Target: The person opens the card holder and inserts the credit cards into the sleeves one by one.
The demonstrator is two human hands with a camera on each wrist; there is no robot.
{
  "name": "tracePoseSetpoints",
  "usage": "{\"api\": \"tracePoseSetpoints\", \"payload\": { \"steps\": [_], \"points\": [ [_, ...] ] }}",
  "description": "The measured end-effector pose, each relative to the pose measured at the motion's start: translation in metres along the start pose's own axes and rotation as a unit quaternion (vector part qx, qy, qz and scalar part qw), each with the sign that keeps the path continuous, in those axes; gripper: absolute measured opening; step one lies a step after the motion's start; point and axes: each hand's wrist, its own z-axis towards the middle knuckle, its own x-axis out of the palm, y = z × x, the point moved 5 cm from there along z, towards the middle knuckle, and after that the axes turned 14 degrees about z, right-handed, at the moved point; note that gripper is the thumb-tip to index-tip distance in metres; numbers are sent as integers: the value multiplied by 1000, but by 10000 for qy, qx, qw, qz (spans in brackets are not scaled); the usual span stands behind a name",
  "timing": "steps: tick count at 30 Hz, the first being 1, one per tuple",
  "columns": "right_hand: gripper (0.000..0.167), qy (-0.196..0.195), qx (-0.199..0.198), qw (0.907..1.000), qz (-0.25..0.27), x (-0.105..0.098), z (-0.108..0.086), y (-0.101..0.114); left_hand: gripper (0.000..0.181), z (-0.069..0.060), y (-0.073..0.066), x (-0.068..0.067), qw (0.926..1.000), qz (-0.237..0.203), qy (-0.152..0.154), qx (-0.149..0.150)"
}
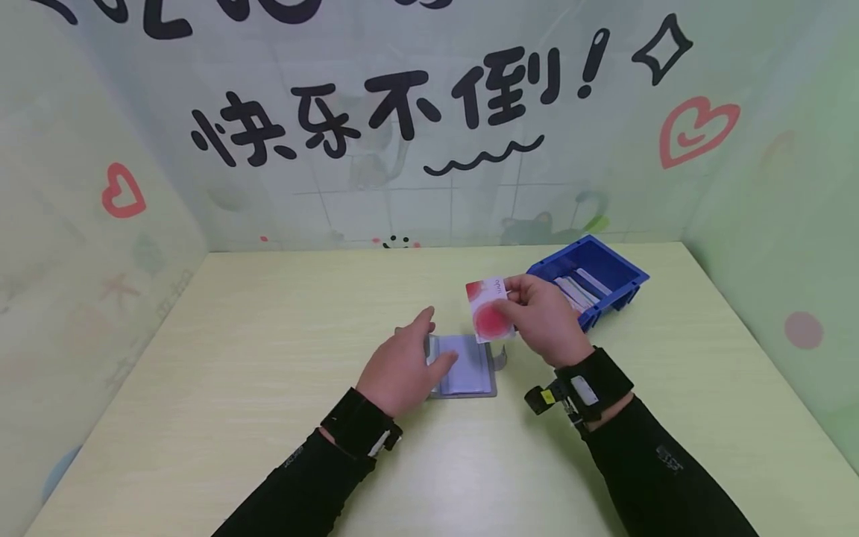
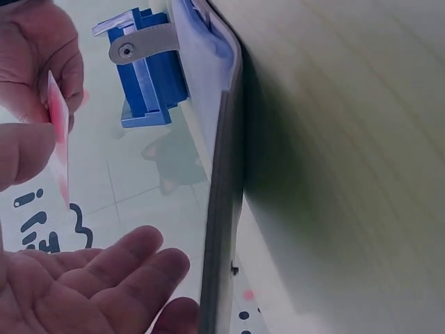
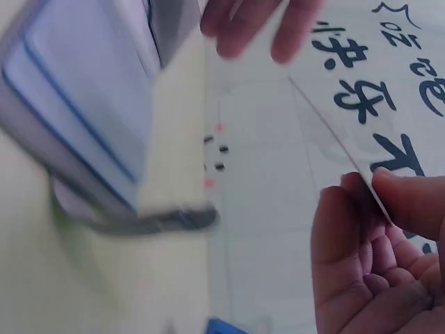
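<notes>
A pink-and-white card is pinched between the thumb and fingers of my right hand, above the table. Below it lies an open card holder with clear bluish sleeves and a grey cover. Its snap strap sticks out from the right side. My left hand is over the holder's left part, thumb spread and fingers extended, holding nothing. In the left wrist view its fingers are beside the cover's edge; whether they touch it I cannot tell. The right wrist view shows the card edge-on.
A blue plastic bin stands at the back right, just behind my right hand, with several cards inside. Printed walls border the pale wooden table at the back and both sides.
</notes>
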Motion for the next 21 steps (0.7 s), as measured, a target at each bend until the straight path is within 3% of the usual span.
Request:
{"api": "tracePoseSetpoints", "payload": {
  "steps": [6,11,16,21],
  "points": [
    [38,158,68,9962,854,27,-9,-16,79,2,0,3,9971,-751,24,106],
    [38,233,139,9963,812,45,-15,-21,78,6,0,5,9902,-1385,-38,181],
    [39,246,-105,9992,295,51,-19,-18,77,8,3,4,9897,-1418,-155,148],
    [39,450,-606,9941,-782,47,-21,-15,74,9,11,3,9922,-1231,-198,-14]
  ]
}}
